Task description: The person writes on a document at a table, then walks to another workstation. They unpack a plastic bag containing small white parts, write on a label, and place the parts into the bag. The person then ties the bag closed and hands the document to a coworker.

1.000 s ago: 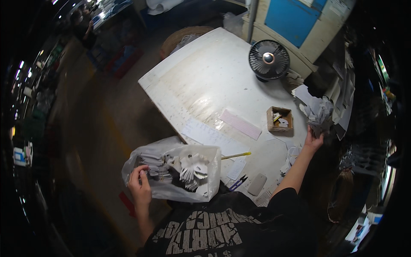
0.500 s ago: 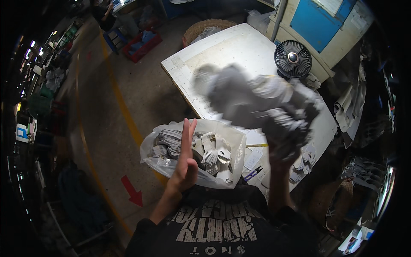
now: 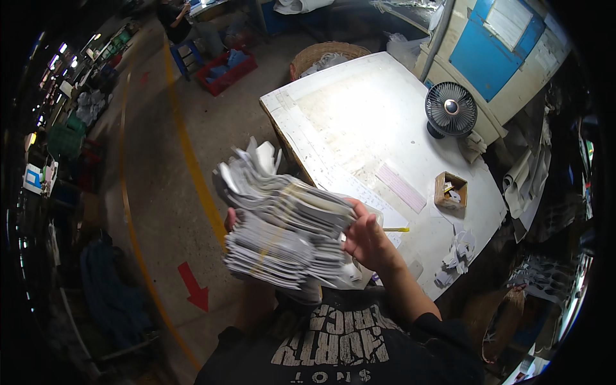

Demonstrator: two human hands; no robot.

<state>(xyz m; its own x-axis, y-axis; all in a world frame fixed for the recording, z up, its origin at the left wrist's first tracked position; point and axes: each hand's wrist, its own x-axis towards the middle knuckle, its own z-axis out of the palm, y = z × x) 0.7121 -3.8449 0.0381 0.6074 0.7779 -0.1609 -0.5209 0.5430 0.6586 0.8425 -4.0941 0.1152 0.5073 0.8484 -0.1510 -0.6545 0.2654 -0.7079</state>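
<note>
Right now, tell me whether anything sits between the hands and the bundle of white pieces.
Nothing visible does. The right hand presses flat against the bundle of white pieces on its right side, and fingertips of the left hand show at its left edge; the bundle hides the rest.

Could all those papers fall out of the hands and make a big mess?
Yes, possibly. The thick grey-white stack of flat pieces is held up in the air between the left hand and the right hand, and its top pieces fan out loosely, so some could slide off. It hangs past the edge of the white work table, so dropped pieces would likely land on the concrete floor.
</note>
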